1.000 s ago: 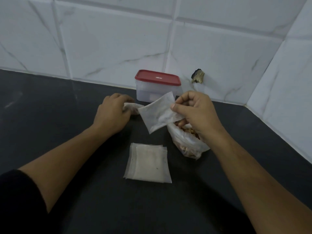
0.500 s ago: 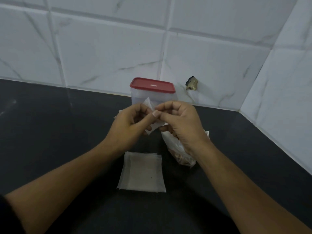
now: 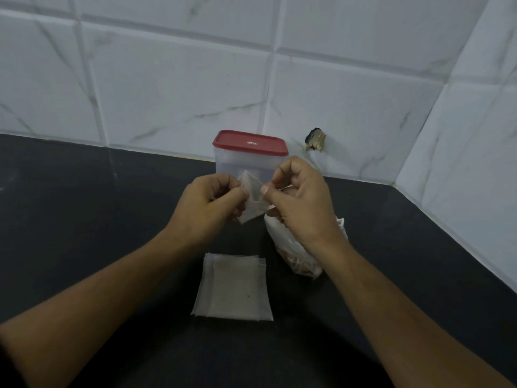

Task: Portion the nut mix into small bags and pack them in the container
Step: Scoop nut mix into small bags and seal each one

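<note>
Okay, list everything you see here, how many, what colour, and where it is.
container: one, clear with red lid on, back of counter by the wall.
small bag: one, translucent white, held up between both hands.
stack of small bags: one stack, whitish, flat on counter nearest the camera.
nut mix bag: one, clear plastic, brownish nuts, right of stack, under right wrist.
counter: one, black.
wall tiles: white, marbled, behind and right.
chipped spot: one, dark, wall right of container.
left hand: one, pinches small bag.
right hand: one, pinches small bag.

Dim, bluish, soft light; wide-angle edge bending
</note>
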Motion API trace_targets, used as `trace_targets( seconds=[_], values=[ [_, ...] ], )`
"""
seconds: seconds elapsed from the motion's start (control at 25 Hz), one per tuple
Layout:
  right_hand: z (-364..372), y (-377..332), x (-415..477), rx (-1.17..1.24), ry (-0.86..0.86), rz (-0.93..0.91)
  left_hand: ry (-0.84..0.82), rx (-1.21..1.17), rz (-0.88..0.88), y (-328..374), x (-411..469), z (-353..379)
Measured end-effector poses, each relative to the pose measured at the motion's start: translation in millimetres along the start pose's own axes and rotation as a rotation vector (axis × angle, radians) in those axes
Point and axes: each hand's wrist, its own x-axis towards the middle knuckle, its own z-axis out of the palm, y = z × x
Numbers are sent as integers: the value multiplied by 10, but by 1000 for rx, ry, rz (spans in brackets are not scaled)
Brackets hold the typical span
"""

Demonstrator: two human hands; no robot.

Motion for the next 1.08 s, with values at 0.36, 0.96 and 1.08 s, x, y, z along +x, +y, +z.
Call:
trace_targets(
  seconds=[0.36,0.96,1.08],
  values=[
    [-47,15,6,-580,-139,-241,27,117,94,3,-16,-5],
    [-57,16,35,-36,-244,7,20,599,292,-177,0,-20],
    [-38,2,3,-26,-300,12,19,572,300,-157,-8,4]
  ],
)
